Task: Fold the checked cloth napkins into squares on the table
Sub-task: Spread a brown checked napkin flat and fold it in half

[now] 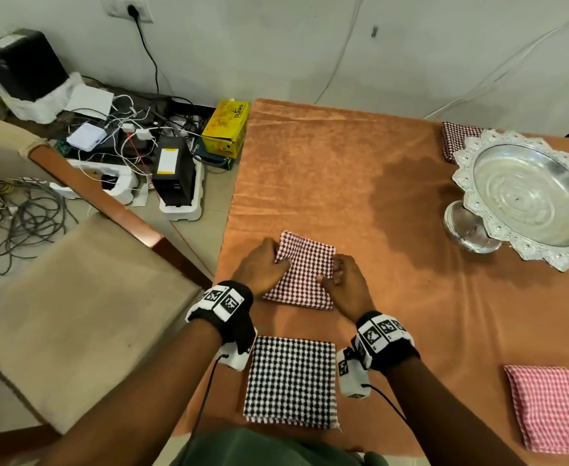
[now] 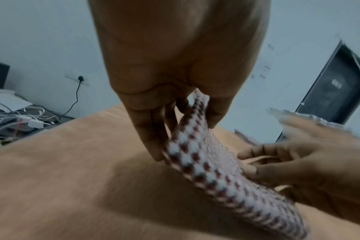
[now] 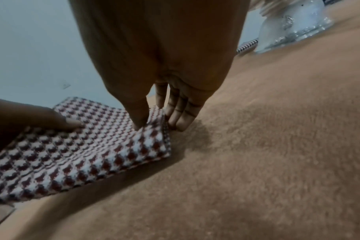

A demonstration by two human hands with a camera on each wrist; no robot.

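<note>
Dark-red checked napkin (image 1: 305, 270) near table's (image 1: 360, 169) left edge, pinched at opposite edges by left hand (image 1: 264, 264) and right hand (image 1: 345, 284); best lowered evenly, edges aligned, then pressed flat.

The desk (image 1: 343, 169) wears a matt, velvety orange cloth. The maroon-checked napkin (image 1: 305, 270) is a coarse, nubby weave (thick at its folds). The footed dish (image 1: 528, 196) is shiny embossed metal.
</note>
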